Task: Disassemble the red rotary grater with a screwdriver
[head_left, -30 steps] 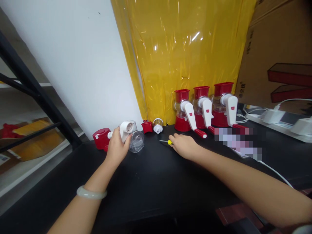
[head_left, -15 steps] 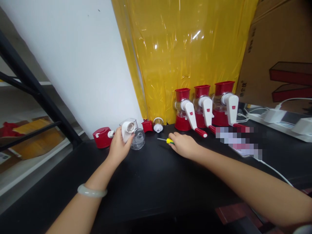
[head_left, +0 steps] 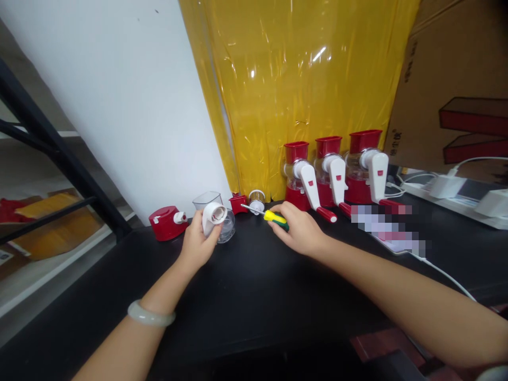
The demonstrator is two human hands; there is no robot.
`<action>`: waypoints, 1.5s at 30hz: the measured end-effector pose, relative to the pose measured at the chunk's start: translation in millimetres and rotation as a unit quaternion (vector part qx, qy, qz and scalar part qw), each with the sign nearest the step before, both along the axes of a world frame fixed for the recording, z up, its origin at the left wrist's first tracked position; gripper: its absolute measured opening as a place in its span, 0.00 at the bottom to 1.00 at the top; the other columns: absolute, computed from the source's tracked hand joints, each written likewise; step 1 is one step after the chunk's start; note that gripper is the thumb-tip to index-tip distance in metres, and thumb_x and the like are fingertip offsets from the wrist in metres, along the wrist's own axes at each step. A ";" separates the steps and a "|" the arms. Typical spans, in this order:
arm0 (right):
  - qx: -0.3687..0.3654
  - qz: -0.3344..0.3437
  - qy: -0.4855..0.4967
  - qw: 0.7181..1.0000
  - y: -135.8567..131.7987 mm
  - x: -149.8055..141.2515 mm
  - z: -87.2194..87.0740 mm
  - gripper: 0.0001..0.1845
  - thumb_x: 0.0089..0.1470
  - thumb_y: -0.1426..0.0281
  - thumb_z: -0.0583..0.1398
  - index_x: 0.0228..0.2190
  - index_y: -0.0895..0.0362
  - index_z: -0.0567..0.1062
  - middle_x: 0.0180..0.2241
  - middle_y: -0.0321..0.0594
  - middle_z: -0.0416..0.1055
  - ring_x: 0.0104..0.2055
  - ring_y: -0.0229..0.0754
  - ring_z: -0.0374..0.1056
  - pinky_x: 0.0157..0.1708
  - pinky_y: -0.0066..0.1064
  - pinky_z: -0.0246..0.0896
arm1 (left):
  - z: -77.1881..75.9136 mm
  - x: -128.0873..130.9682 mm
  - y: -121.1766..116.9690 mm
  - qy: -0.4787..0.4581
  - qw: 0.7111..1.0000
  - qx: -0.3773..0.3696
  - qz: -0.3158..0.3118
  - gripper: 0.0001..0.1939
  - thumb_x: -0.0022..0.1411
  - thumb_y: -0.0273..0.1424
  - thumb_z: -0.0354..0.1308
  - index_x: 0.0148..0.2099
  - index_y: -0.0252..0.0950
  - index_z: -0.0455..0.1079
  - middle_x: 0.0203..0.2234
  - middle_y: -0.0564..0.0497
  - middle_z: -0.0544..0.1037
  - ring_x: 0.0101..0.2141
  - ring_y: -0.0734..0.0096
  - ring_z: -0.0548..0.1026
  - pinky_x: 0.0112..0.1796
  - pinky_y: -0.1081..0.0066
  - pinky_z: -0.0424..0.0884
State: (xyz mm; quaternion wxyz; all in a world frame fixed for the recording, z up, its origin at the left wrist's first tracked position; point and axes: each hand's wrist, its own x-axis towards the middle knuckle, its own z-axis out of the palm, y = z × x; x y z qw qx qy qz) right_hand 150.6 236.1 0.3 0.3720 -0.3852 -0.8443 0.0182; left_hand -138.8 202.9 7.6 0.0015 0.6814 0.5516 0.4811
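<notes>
My left hand (head_left: 198, 241) is closed around a white plastic crank handle (head_left: 213, 217), its round hollow end facing up and to the right. Just behind that part stands a clear plastic grater housing (head_left: 227, 230), partly hidden by it. In my right hand (head_left: 299, 227) is a screwdriver (head_left: 275, 218) with a yellow and green grip, its metal shaft pointing left above the table. A red base (head_left: 169, 223) with a white knob sits left of my left hand. Beyond the screwdriver tip lie a small red part (head_left: 238, 204) and a grater drum (head_left: 257, 201).
Three assembled red and white rotary graters (head_left: 365, 169) stand in a row at the back right. A phone (head_left: 391, 235) with a cable lies before them, and a power strip (head_left: 468, 203) is farther right. A black rack (head_left: 59, 143) rises at the left.
My right hand has lifted the screwdriver off the table, its tip now raised and farther left. The white handle has turned and shifted slightly right in my left hand.
</notes>
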 end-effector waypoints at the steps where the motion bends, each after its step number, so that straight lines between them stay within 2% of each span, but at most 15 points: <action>1: 0.005 0.015 -0.005 1.000 -1.9 0.0 0.2 0.19 0.65 0.59 0.53 0.51 0.55 0.69 0.47 0.47 0.72 0.44 0.44 0.72 0.39 0.33 0.63 | -1.3 -0.4 0.6 -0.004 1.000 -0.009 -0.009 0.18 0.62 0.39 0.60 0.52 0.38 0.67 0.23 0.55 0.75 0.24 0.63 0.76 0.28 0.68 0.72; 8: 0.015 0.084 -0.029 0.996 -10.0 -3.8 -0.8 0.17 0.65 0.60 0.53 0.49 0.56 0.71 0.43 0.44 0.72 0.39 0.40 0.71 0.38 0.31 0.62 | -2.1 3.3 -0.3 -0.016 0.999 -0.036 -0.037 0.13 0.63 0.37 0.59 0.48 0.37 0.69 0.28 0.51 0.80 0.24 0.61 0.80 0.28 0.65 0.77; 21: 0.010 0.074 -0.028 0.997 -4.6 -5.6 -7.0 0.14 0.64 0.61 0.55 0.47 0.53 0.72 0.44 0.43 0.74 0.39 0.43 0.73 0.35 0.33 0.62 | 0.6 13.4 -6.0 0.011 0.996 -0.080 -0.035 0.16 0.63 0.38 0.60 0.49 0.37 0.69 0.28 0.52 0.80 0.27 0.60 0.82 0.31 0.68 0.77; 31: -0.003 0.067 -0.035 0.997 -4.1 -6.0 -7.6 0.14 0.64 0.61 0.55 0.47 0.53 0.72 0.44 0.42 0.74 0.40 0.44 0.74 0.35 0.34 0.63 | 7.8 17.4 -10.9 0.136 0.991 -0.004 0.016 0.18 0.60 0.35 0.58 0.52 0.36 0.71 0.36 0.48 0.81 0.35 0.60 0.81 0.39 0.66 0.74; 37: 0.000 0.067 -0.034 0.997 -4.1 -6.4 -7.8 0.13 0.63 0.61 0.56 0.46 0.53 0.73 0.43 0.42 0.74 0.39 0.43 0.73 0.35 0.33 0.62 | 6.9 19.2 -11.2 0.126 0.992 -0.015 0.015 0.18 0.59 0.35 0.58 0.51 0.37 0.70 0.36 0.48 0.81 0.34 0.60 0.80 0.38 0.67 0.74; 45: 0.022 0.065 -0.038 0.997 -1.8 -6.4 -10.9 0.12 0.62 0.63 0.58 0.46 0.52 0.74 0.43 0.41 0.74 0.38 0.42 0.73 0.34 0.32 0.61 | 2.9 17.1 -10.0 0.104 0.991 -0.080 -0.027 0.24 0.60 0.33 0.58 0.59 0.38 0.62 0.36 0.50 0.80 0.31 0.61 0.82 0.36 0.66 0.76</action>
